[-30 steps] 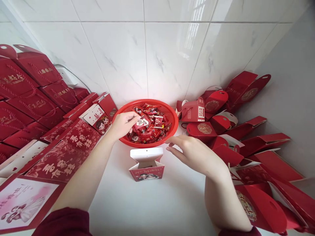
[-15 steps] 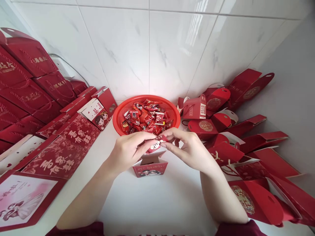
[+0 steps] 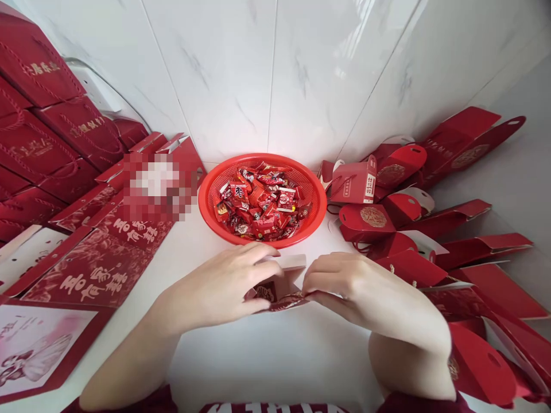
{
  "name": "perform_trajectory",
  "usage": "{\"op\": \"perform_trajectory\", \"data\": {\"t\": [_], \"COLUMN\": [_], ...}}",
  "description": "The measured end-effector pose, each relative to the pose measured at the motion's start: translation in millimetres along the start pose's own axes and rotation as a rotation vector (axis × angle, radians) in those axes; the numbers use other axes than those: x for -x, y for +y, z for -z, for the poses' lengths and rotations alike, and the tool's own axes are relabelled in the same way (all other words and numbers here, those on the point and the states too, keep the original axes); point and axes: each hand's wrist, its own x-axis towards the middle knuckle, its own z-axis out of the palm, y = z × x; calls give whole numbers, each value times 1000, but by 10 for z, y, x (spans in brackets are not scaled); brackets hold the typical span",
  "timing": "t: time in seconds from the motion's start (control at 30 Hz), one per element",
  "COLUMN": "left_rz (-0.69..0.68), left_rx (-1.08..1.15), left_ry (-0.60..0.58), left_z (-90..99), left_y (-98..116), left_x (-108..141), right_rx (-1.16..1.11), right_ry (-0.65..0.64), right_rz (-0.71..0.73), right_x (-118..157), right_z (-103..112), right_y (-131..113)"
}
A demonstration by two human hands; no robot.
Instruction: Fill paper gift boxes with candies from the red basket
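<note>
Between my two hands stands a small red paper gift box (image 3: pixel 295 265), its top flaps up and its pale inside showing. Dark red wrapped sweets (image 3: pixel 267 291) are partly visible inside it. My left hand (image 3: pixel 219 284) grips the box's left side, thumb at the near edge and fingers at the far side. My right hand (image 3: pixel 350 284) has its fingers closed on the box's right edge. Most of the box's front is hidden by the hands and the viewing angle. Just beyond them a red plastic basket (image 3: pixel 205 215) holds several wrapped sweets.
Red gift bags (image 3: pixel 55 140) with cord handles are stacked at the left, with printed red boxes (image 3: pixel 92 275) in front of them. Along the right lie several red boxes (image 3: pixel 365 221) and bags. A white tiled wall (image 3: pixel 232 74) stands behind the white table (image 3: pixel 258 361).
The wrapped sweet held in both hands over the box is no longer in the fingers. Both hands have come down onto the box and grip its sides. The view has shifted slightly.
</note>
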Motion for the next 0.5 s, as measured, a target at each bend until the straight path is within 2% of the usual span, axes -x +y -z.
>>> {"op": "perform_trajectory", "data": {"t": [0.17, 0.3, 0.5], "left_rz": [15, 9, 2], "left_rx": [35, 64, 55], "left_ry": [-14, -62, -70], "left_z": [-13, -10, -33], "left_y": [10, 3, 18], "left_x": [18, 6, 0], "right_rx": [69, 49, 31], "right_ry": [-40, -91, -126], "right_rz": [-10, -44, -65], "right_x": [51, 84, 85], "right_z": [39, 45, 31], "right_y": [-88, -141, -170]}}
